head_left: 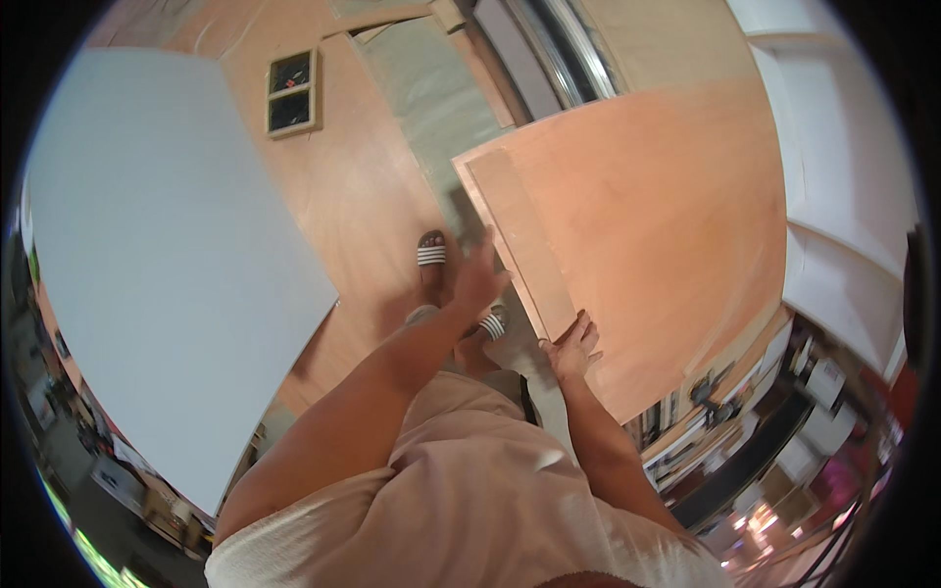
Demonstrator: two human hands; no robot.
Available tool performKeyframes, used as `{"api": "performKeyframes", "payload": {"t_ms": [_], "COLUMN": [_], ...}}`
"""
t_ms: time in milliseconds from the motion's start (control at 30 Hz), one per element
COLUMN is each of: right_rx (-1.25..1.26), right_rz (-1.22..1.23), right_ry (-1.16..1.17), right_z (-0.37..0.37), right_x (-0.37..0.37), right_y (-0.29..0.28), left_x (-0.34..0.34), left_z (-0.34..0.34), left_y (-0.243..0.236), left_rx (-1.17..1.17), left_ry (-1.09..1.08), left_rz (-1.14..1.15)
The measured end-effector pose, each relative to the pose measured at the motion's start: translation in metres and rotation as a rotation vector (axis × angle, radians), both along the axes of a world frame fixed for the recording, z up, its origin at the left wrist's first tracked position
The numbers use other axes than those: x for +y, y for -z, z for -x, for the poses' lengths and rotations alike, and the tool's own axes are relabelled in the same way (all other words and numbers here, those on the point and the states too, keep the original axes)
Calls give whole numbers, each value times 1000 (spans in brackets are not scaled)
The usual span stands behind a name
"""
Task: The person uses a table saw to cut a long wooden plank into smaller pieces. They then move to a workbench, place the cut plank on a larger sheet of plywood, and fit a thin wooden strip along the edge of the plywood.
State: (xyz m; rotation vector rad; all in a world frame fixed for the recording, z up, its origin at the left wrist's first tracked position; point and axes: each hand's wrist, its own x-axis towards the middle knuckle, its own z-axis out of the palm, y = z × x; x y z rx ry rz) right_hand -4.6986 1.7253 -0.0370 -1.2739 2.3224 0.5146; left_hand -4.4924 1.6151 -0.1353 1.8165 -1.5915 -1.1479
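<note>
A large plywood panel [667,235] lies to the right, with a narrow, paler strip [520,235] along its edge nearest me. At the near corner of that edge my right hand [571,351] grips the panel, its fingers on the top face and its thumb by the edge. Beside the same edge, farther up, is my left hand [478,279], slightly blurred, with its fingers apart. Whether it touches the panel is unclear. The underside of the panel is hidden.
A big white panel [167,235] fills the left side. Beyond it, a small wooden frame with two dark compartments [316,93] rests on another plywood sheet [343,186]. My sandalled foot [431,250] is near that sheet. White shelving [843,147] stands far right; clutter [784,441] lies lower right.
</note>
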Motion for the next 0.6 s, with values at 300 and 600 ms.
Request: {"api": "performKeyframes", "payload": {"t_ms": [300,600], "right_rx": [-753,-456], "right_rz": [40,35], "right_ry": [423,984], "right_z": [7,30], "right_x": [176,456], "right_y": [-25,85], "left_x": [-16,10], "left_z": [-186,-153], "left_y": [19,-3], "left_rx": [-305,-620], "left_ry": [531,897], "left_rz": [-425,-340]}}
